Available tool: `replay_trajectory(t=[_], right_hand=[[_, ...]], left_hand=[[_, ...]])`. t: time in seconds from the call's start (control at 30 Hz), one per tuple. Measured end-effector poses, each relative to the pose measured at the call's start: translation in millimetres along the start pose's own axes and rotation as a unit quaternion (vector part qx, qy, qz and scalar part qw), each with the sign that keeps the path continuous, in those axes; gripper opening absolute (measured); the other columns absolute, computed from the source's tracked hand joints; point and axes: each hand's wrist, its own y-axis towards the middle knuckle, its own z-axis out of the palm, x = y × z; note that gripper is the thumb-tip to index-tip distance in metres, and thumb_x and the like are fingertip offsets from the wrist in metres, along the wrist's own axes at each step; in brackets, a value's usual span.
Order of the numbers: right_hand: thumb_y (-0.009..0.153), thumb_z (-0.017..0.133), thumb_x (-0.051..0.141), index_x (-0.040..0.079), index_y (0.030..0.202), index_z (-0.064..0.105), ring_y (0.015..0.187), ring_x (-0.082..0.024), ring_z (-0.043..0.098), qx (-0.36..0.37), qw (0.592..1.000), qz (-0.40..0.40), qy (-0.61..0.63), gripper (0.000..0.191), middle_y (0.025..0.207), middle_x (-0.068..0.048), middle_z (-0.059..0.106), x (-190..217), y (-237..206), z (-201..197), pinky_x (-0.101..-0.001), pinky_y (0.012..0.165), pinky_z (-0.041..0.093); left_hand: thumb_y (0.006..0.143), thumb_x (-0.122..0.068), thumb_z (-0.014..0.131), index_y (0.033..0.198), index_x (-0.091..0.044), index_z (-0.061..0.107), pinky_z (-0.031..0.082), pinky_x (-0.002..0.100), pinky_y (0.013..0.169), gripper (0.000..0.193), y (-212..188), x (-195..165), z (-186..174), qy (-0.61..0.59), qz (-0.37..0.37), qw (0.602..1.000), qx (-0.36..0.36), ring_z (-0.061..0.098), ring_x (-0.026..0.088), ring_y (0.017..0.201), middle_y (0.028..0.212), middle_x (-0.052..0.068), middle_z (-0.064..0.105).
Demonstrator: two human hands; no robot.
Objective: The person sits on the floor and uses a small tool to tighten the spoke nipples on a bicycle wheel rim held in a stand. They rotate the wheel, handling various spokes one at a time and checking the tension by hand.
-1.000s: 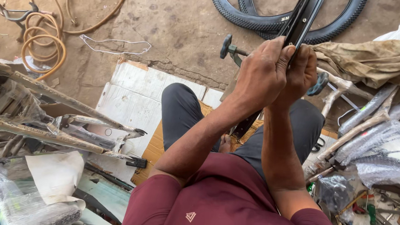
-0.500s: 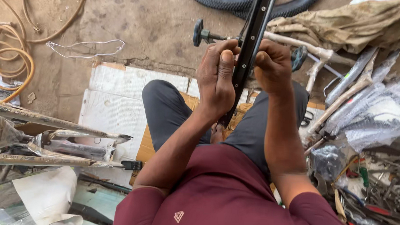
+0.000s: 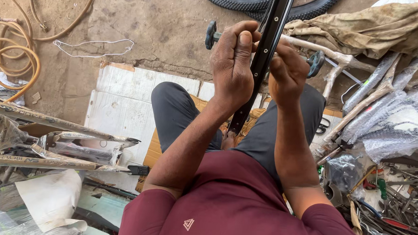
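Head view looks straight down on a person in a maroon shirt and dark grey trousers, sitting on the ground with a black metal bicycle rim standing up between the knees. The rim (a narrow black band with a row of small spoke holes along it) runs from down by the lap up past the top edge of the picture. The left hand is wrapped around the rim from its left side, fingers curled and thumb pointing up along the metal. The right hand is closed against the rim's right side, fingertips pinched in toward it; can't tell whether there's something small between those fingers.

Behind the hands, a black-handled T-shaped tool lies on the dirt floor, partly hidden. Two black rubber bicycle tyres lie at the top edge. A white flattened board lies under the left leg, with a bent loop of thin white wire just beyond it and coils of orange-tan hose off to the far left. On the right there's a crumpled tan cloth, a heap of bike frame tubes wrapped in clear plastic, and a jumble of hand tools lower down.
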Motion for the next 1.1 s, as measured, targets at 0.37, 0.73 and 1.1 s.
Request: replay_trajectory(t=[0.37,0.73,1.1], right_hand=[[0.101,0.074,0.015,-0.002,0.126,0.069,0.122,-0.020,0.066,0.039,0.992,0.011,0.122,0.030,0.134,-0.014,0.068,8,11,-3,-0.0314,0.108,0.055],[0.108,0.063,0.014,-0.002,0.109,0.073,0.078,-0.009,0.057,0.145,0.974,0.040,-0.170,0.020,0.088,-0.004,0.063,-6,33,-27,-0.0252,0.068,0.050],[0.104,0.068,0.017,-0.001,0.118,0.072,0.096,-0.015,0.064,0.030,0.982,0.130,0.135,0.023,0.105,-0.008,0.068,-22,16,-33,-0.0288,0.085,0.054]], left_hand=[[0.109,-0.018,0.059,0.129,0.002,0.064,0.054,0.041,0.108,0.029,11,-29,1,0.226,0.087,0.968,0.058,0.063,0.029,0.120,0.134,0.015,0.064],[0.112,-0.019,0.051,0.134,0.004,0.061,0.048,0.043,0.115,0.033,14,-31,7,0.230,0.063,0.968,0.077,0.059,0.034,0.133,0.141,0.017,0.061],[0.112,-0.020,0.050,0.131,0.005,0.061,0.050,0.043,0.109,0.033,24,-26,11,0.232,0.055,0.967,0.086,0.060,0.033,0.127,0.139,0.019,0.061]])
